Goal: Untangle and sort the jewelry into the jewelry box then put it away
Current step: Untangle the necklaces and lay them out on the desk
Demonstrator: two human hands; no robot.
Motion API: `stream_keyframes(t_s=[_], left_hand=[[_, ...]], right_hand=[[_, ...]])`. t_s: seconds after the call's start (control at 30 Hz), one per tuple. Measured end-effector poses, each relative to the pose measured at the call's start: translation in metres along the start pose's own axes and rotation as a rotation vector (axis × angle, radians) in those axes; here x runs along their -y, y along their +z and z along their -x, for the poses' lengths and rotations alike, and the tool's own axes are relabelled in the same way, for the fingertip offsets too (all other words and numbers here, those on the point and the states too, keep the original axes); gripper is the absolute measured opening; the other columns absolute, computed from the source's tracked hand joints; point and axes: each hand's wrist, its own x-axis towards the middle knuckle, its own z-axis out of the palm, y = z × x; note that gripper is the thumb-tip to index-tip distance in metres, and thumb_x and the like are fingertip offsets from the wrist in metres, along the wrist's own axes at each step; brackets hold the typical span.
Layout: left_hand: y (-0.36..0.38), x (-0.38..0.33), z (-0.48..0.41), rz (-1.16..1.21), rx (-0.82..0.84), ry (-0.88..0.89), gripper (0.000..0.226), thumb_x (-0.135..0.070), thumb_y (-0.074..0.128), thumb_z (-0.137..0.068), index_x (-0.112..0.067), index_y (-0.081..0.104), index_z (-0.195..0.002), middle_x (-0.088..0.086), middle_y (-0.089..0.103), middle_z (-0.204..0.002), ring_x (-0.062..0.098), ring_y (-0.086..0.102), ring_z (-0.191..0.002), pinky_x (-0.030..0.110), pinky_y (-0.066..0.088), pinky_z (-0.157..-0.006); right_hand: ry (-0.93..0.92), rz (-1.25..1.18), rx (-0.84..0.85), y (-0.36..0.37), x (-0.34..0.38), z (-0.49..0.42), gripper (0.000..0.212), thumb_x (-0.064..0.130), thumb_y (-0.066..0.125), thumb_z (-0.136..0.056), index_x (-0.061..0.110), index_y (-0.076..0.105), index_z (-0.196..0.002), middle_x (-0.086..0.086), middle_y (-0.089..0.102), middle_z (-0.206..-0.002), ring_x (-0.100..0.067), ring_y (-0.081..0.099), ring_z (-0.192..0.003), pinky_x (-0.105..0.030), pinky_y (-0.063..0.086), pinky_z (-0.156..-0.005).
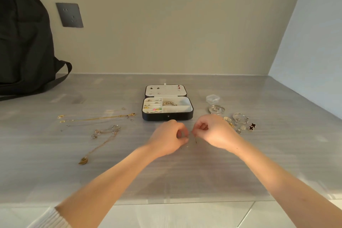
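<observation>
Left hand [169, 138], right hand [215, 131] close together over bench [111, 172], just in front of open box [157, 117]; fingers [182, 134] of both curled tight, pinching chain [195, 139] between them, short end dangling; necklaces [100, 117] left, bangles [216, 109] right

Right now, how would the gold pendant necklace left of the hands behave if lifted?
The gold pendant necklace would probably hang limp: its thin chain lies in loose curves. It may snag the small pieces at its far end.
</observation>
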Motion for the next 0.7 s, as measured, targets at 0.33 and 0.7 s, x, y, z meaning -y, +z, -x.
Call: stream_keyframes(t_s=[0.33, 0.7], left_hand=[[-0.012, -0.005, 0.004, 0.590, -0.015, -0.115, 0.012, -0.015, 0.054, -0.092, -0.014, 0.062, -0.083, -0.004, 0.066, -0.083, 0.006, 0.059, -0.078, 0.023, 0.047, -0.079], [-0.018, -0.034, 0.010, 0.830, 0.207, -0.038, 0.018, -0.008, 0.070, -0.081, -0.014, 0.062, -0.096, 0.003, 0.070, -0.093, 0.011, 0.065, -0.089, 0.025, 0.049, -0.086]], right_hand=[[0.031, -0.436, 0.046, -0.037, 0.007, 0.010, 0.017, 0.004, 0.060, -0.084, 0.015, 0.060, -0.072, -0.007, 0.069, -0.077, -0.010, 0.059, -0.065, -0.020, 0.041, -0.061], [0.007, -0.656, 0.160, -0.052, 0.011, 0.019, 0.012, 0.004, 0.058, -0.087, 0.009, 0.059, -0.077, -0.007, 0.069, -0.076, -0.017, 0.062, -0.068, -0.026, 0.046, -0.062]])
